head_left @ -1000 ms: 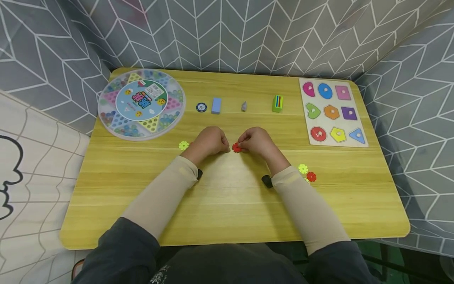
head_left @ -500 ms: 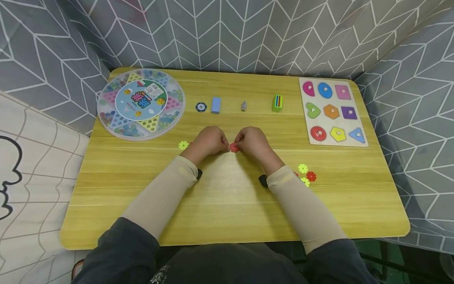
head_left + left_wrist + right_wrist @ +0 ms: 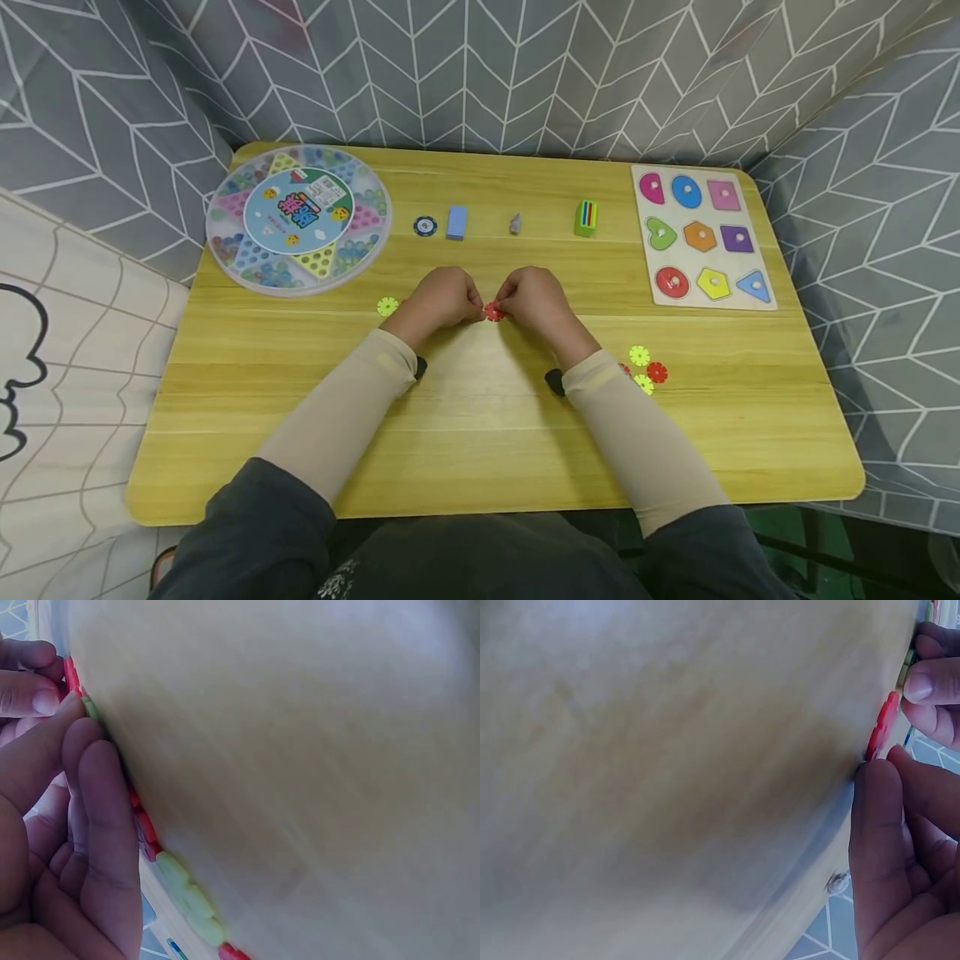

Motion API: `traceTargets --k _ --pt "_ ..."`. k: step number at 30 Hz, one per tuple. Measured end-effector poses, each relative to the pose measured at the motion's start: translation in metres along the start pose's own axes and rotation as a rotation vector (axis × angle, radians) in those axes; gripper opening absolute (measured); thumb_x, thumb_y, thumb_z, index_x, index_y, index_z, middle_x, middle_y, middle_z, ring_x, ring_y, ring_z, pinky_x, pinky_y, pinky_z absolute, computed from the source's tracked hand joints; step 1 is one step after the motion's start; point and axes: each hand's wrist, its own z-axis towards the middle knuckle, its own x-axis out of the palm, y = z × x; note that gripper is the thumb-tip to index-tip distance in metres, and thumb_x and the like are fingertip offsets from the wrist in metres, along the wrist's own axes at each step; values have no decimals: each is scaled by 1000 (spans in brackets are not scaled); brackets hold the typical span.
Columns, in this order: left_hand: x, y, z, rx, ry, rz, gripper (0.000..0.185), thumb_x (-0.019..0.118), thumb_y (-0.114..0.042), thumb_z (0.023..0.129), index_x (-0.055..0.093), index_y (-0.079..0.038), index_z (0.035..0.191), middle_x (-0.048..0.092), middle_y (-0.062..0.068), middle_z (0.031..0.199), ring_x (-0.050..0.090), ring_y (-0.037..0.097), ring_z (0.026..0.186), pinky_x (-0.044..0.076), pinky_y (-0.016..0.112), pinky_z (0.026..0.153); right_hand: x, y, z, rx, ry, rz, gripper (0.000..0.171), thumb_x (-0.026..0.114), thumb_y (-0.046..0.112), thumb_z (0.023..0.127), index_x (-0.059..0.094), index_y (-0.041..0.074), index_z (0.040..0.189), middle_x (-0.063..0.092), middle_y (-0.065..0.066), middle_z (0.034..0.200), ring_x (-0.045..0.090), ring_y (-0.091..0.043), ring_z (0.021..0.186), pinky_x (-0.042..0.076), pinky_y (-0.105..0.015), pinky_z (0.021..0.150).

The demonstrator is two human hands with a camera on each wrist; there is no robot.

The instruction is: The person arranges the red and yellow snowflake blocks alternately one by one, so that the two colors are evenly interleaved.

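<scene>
Head view: we log left hand point(image 3: 441, 298) and right hand point(image 3: 534, 300) meeting mid-table point(image 3: 480, 433), both pinching a red gear piece point(image 3: 493, 312). Left wrist view: fingers point(image 3: 90, 795) curled beside red and green pieces. Right wrist view: fingertips point(image 3: 877, 795) nip the red gear piece point(image 3: 881, 724).

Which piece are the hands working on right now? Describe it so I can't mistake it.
On the yellow wooden table, look at its middle, where the left hand and right hand meet. Pinched between their fingertips is a small red toothed plastic disc; the other discs lie loose.
</scene>
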Motion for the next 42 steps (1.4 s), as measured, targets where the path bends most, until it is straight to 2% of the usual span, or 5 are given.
traceTargets --k 8,18,29,34,42 --pt "1 -3 0 -2 -15 14 11 80 -23 91 81 -13 88 73 -3 88 62 18 86 50 34 85 -11 -8 -15 7 -24 99 10 74 14 96 78 5 96 72 -6 90 64 -23 86 52 -38 80" --pt "6 -15 2 50 -49 -1 10 80 -20 89 80 -13 81 71 -4 83 60 18 82 49 32 79 -66 -48 -62 102 -123 399 23 70 18 101 72 -3 111 69 -17 100 72 -34 91 58 -48 87" --pt "11 -30 11 44 -39 75 13 81 -23 89 81 -14 80 73 -5 83 64 19 87 51 36 89 -101 -130 -111 229 -86 -74 30 73 24 97 71 -4 108 69 -19 104 61 -34 88 51 -46 76" --pt "10 -28 13 33 -42 68 12 82 -22 88 82 -14 80 74 -4 84 64 19 87 50 36 90 -94 -143 -114 233 19 -110 35 80 23 90 71 -5 108 68 -16 99 59 -32 87 49 -45 77" --pt "14 -32 13 28 -38 68 10 83 -22 88 82 -15 81 74 -6 85 65 18 88 51 35 89 -86 -151 -118 211 40 -131 36 83 20 86 71 -7 106 68 -18 100 59 -34 88 50 -49 80"
